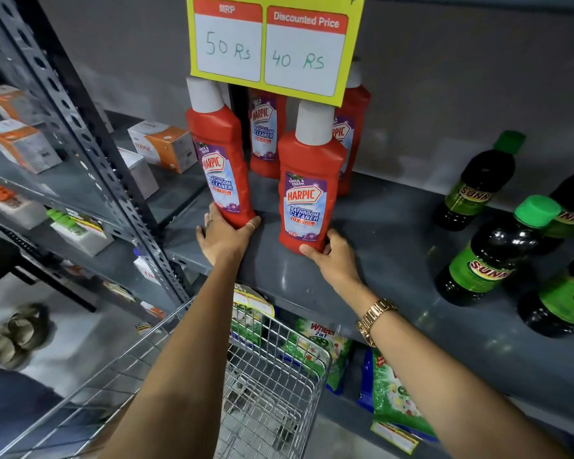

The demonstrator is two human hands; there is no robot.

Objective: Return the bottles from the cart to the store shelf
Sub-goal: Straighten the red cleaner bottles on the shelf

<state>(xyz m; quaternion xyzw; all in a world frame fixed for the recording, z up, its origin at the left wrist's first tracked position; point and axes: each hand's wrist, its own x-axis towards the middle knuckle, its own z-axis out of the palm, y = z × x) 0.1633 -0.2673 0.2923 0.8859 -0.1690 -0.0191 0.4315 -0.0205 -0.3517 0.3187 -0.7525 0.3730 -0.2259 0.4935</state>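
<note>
Shelf: the grey store shelf (pixel 388 233) carries four red bottles under a yellow price sign (pixel 272 44); dark green-capped bottles (pixel 487 253) stand well apart to the right.
Cart: the wire cart (pixel 272 376) sits below the shelf edge, between the two forearms; what shows of its basket holds no bottle.
Left bottle: the left red bottle (pixel 217 164) stands at the shelf front, long axis near vertical with the white cap tilted slightly left, label facing the person.
Right bottle: the right red bottle (pixel 310 190) stands upright just beside it, cap up, label forward.
Left hand: the left hand (pixel 224 236) cups the base of its bottle from below and in front, fingers wrapped on it.
Right hand: the right hand (pixel 332 256) grips the foot of its bottle likewise.
Relation: each bottle rises directly above its fingers; the likely next move is a push rearward toward the back pair.
</note>
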